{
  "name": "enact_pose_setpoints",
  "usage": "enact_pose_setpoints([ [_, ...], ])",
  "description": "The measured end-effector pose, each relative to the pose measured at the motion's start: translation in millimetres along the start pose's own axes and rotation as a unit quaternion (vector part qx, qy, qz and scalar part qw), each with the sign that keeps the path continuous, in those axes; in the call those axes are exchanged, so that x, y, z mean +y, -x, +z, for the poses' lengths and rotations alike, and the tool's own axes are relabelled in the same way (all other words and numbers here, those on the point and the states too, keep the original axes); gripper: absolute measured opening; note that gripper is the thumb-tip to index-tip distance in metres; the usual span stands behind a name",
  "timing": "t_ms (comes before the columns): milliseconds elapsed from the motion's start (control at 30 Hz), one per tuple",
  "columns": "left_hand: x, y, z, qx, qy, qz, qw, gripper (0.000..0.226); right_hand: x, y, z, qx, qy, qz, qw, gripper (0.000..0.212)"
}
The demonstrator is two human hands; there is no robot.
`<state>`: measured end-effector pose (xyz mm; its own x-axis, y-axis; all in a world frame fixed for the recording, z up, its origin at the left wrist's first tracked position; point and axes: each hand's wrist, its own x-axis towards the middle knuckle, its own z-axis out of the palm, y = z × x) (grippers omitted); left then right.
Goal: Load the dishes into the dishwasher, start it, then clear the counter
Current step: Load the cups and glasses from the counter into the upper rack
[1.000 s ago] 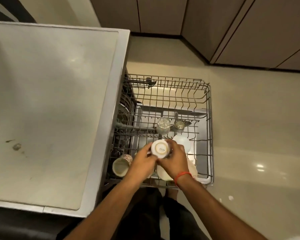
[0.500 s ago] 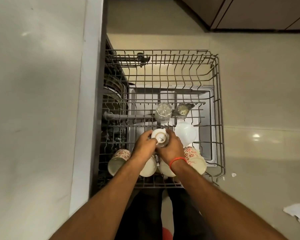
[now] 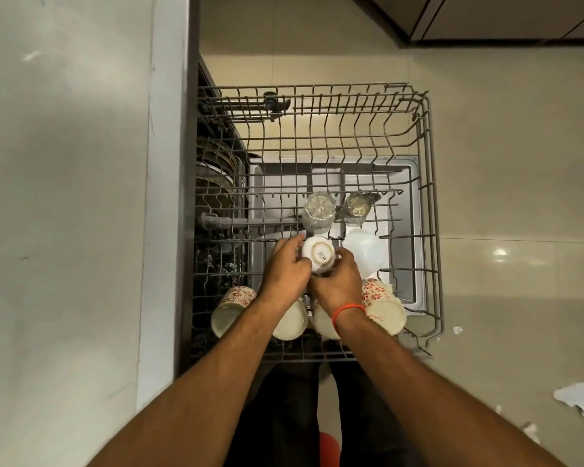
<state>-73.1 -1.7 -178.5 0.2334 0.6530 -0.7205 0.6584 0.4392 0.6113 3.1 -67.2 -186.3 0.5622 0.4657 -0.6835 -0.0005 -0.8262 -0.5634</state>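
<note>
lowering now, both the left hand (image 3: 285, 264) and right hand (image 3: 338, 281) pinch the small upturned white ceramic cup (image 3: 318, 254), sunk deeper into the grey wire dishwasher rack (image 3: 429, 203) than a second ago; nearly seated.

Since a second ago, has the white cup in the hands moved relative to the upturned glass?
Yes. The white cup has shifted a little toward the upturned glass, narrowing the gap.

Both forearms stretched forward toward 12 o'clock, hands side by side: left hand (image 3: 285, 268) and right hand (image 3: 338, 282) curled, fingers gripping one shared item; red band circling right wrist.
</note>
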Motion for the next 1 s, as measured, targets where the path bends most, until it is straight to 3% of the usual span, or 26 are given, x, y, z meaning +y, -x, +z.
enact_pose_setpoints([
  [133, 3, -5, 2, 0.006, -0.033, 0.018, 0.999, 0.058, 2, -1, 7, -0.015, -0.003, -0.002, 1.0, 0.065],
  [433, -4, -13, -4, -0.015, 0.0, -0.056, 0.998, 0.058, -4, -10, 8, -0.079, 0.0, 0.035, 0.996, 0.057],
  [700, -6, -8, -4, -0.041, 0.052, -0.067, 0.996, 0.049, -12, -22, 0, -0.088, 0.021, 0.072, 0.993, 0.069],
  [1000, 5, 34, -18, 0.034, 0.08, -0.06, 0.994, 0.054, -23, 0, -38, -0.117, -0.031, 0.015, 0.993, 0.069],
])
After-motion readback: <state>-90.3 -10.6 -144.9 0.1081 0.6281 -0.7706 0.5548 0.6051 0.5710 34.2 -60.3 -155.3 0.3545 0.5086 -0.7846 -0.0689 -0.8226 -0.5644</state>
